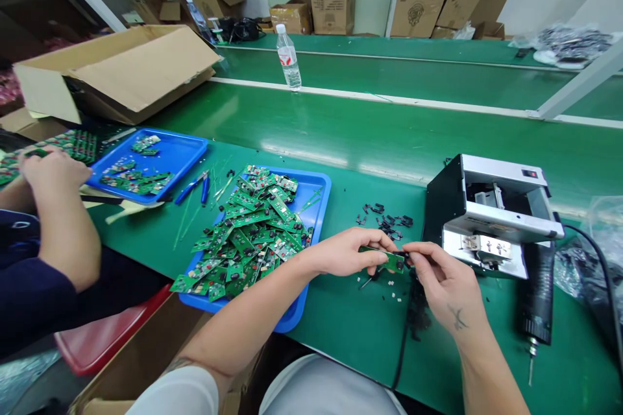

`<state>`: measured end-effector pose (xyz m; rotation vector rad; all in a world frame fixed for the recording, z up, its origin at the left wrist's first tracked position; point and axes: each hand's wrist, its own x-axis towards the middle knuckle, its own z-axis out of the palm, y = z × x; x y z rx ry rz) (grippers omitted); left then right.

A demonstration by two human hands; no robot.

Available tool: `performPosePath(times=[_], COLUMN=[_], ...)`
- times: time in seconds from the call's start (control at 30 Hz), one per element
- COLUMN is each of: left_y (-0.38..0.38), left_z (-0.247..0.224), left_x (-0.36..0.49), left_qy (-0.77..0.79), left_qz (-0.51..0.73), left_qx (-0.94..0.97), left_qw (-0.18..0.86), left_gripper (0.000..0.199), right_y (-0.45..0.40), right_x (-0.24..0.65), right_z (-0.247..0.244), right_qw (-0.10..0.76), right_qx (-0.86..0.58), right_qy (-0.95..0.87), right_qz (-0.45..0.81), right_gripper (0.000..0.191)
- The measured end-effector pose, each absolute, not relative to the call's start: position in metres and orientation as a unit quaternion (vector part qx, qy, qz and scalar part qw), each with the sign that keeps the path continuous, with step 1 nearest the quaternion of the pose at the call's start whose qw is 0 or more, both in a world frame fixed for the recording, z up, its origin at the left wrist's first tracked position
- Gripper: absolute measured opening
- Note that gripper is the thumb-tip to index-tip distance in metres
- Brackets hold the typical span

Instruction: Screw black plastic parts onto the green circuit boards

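Over the green bench, my left hand (pixel 350 253) pinches a small green circuit board (pixel 393 263) by its edge. A round black component shows near the board's right end. My right hand (pixel 445 279) meets that same end, its thumb and forefinger closed on a small black part (pixel 403 255) touching the board; the fingertips hide most of it. Just beyond my hands lies a loose pile of small black plastic parts (pixel 387 220). Below the board, tiny pale bits (pixel 392 290) are scattered. To the left, a blue tray (pixel 318 207) carries a heap of similar circuit boards (pixel 248 233).
At right stands a silver-and-black screw feeder (pixel 501 207), with a black electric screwdriver (pixel 538 298) beside it. A co-worker's hands (pixel 53 172) are at the left, near another blue tray (pixel 189 149) and blue-handled cutters (pixel 192 187). A water bottle (pixel 289 58) stands behind.
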<state>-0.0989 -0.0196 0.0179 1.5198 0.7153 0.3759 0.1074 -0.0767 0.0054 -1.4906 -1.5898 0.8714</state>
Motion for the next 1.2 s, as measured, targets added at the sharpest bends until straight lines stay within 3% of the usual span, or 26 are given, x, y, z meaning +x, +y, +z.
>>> performPosePath(times=[0.2, 0.37, 0.77, 1.2], left_y=[-0.007, -0.011, -0.03, -0.034], left_z=[0.009, 0.025, 0.038, 0.042], left_x=[-0.105, -0.108, -0.099, -0.098], left_qy=[0.424, 0.372, 0.362, 0.361], left_qz=[0.197, 0.222, 0.205, 0.189], left_qx=[0.608, 0.602, 0.668, 0.738], left_qw=[0.642, 0.671, 0.617, 0.539], left_gripper=[0.034, 0.036, 0.024, 0.032], right_y=[-0.067, -0.054, -0.072, -0.082], right_x=[0.108, 0.096, 0.102, 0.103], right_z=[-0.004, -0.008, 0.011, 0.016], right_qw=[0.383, 0.399, 0.421, 0.432], right_qx=[-0.583, -0.574, -0.558, -0.594], right_qy=[-0.652, -0.661, -0.529, -0.474], right_qz=[0.297, 0.271, 0.481, 0.486], right_gripper=[0.028, 0.027, 0.033, 0.024])
